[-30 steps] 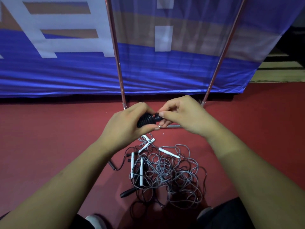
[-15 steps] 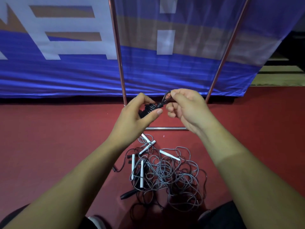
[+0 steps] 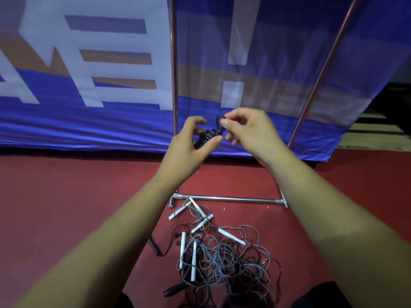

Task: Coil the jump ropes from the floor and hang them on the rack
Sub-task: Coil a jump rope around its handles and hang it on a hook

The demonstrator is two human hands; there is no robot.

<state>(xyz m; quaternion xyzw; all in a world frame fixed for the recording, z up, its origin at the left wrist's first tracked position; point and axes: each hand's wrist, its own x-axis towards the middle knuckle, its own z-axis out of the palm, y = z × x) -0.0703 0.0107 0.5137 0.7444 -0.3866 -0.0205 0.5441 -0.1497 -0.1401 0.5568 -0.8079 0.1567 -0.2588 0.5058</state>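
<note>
raised now, left hand [image 3: 186,150] grips the black coil [image 3: 205,137], right hand [image 3: 249,130] pinches its loop [image 3: 219,121] (apparently), rack [image 3: 174,63] behind, tangle [image 3: 224,256] below.

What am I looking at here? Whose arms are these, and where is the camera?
There is no machine here. These are a person's two bare arms, filmed by a camera worn on their head that looks forward and down. The left hand grips a coiled black jump rope, and the right hand pinches a loop at its end. Below, on the red floor, lies a tangled pile of grey jump ropes with white handles. Behind them stands a metal rack, its base bar on the floor, in front of a blue banner.
</note>
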